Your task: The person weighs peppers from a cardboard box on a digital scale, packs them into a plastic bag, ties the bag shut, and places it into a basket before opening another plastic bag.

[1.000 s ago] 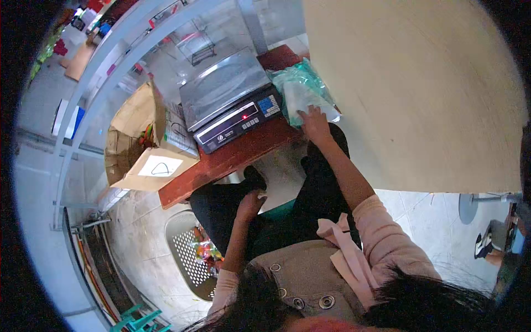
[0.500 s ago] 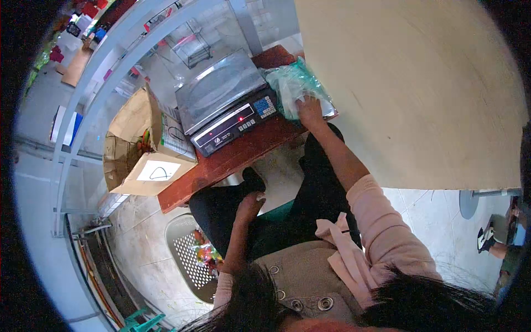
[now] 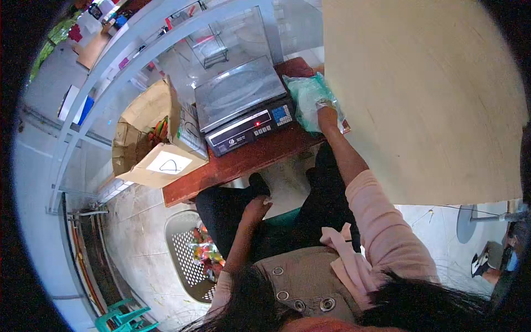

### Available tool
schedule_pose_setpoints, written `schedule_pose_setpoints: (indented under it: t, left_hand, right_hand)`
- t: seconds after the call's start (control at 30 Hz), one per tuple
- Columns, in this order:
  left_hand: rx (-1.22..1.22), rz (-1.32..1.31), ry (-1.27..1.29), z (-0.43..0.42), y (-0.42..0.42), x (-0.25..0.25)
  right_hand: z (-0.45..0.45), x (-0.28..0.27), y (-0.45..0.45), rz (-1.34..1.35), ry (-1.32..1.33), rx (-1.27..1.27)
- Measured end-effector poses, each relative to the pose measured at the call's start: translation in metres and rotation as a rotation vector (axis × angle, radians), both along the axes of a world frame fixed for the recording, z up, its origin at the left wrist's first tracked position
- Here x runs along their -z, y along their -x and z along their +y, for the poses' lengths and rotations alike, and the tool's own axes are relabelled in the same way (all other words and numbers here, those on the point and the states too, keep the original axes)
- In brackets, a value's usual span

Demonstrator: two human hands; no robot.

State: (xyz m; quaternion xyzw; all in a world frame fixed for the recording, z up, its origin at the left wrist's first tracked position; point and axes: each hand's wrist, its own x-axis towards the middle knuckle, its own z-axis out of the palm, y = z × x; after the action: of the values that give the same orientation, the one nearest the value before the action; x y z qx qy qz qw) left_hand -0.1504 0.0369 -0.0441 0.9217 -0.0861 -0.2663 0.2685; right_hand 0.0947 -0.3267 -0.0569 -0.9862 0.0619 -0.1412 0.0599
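Observation:
My right hand (image 3: 326, 109) is at a bundle of clear and greenish plastic bags (image 3: 305, 102) on the right end of the red-brown bench. Its fingers are closed on the film and partly covered by it. Over my lap, my left hand (image 3: 256, 209) is closed, with a small whitish bit showing at the fingertips that I cannot make out. A digital scale (image 3: 238, 97) with a bare metal plate and a red light on its panel stands left of the bags.
An open cardboard box (image 3: 171, 166) holding red and green chillies stands left of the scale on the bench (image 3: 221, 176). Below is a perforated basket (image 3: 182, 246) with packed colourful produce. A large beige board (image 3: 426, 99) borders the right. A green plastic stool (image 3: 124, 316) stands lower left.
My right hand has pushed deeper into the plastic bags, its fingers now less visible. The left hand stays closed over my lap. The whole view has shifted slightly.

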Motion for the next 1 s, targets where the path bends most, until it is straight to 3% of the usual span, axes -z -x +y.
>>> schedule_pose_setpoints:
  t: [0.1,0.17,0.27,0.37,0.47,0.57,0.6,0.7,0.8,0.9,1.0]
  left_hand:
    - [-0.066,0.080,0.073,-0.012,0.001,-0.047]
    - [-0.025,0.039,0.018,-0.008,-0.001,-0.026]
    - [0.014,-0.021,-0.011,-0.006,0.006,-0.022]
    - [0.022,-0.031,0.010,-0.003,0.001,-0.009]
    - [0.016,0.009,0.042,-0.003,-0.001,-0.013]
    - [0.006,0.051,0.041,-0.005,-0.003,-0.015]
    - [0.003,0.065,0.032,-0.006,-0.002,-0.018]
    - [-0.040,-0.054,0.017,-0.007,0.007,-0.031]
    - [0.034,-0.041,-0.009,-0.007,0.004,-0.035]
    - [-0.068,-0.007,0.227,-0.004,0.000,-0.031]
    - [-0.123,-0.047,0.394,-0.003,0.000,-0.037]
  right_hand:
    - [0.002,-0.013,0.017,0.020,-0.022,-0.044]
    - [-0.003,-0.006,0.011,-0.133,-0.166,0.010]
    - [-0.033,-0.014,0.018,0.111,-0.364,-0.356]
    - [-0.041,-0.118,0.028,0.503,-0.443,-0.448]
    - [-0.044,-0.163,0.041,0.236,-1.007,-0.496]
    - [-0.029,-0.184,0.054,0.239,-1.421,-0.441]
    - [-0.022,-0.182,0.056,0.230,-1.520,-0.320]
    - [-0.006,-0.183,0.054,0.197,-1.534,-0.331]
    - [0.008,-0.211,0.058,-0.025,-1.522,-0.442]
    - [0.021,-0.245,0.070,0.018,-1.844,-0.448]
    - [0.004,-0.218,0.044,0.164,-1.552,-0.316]
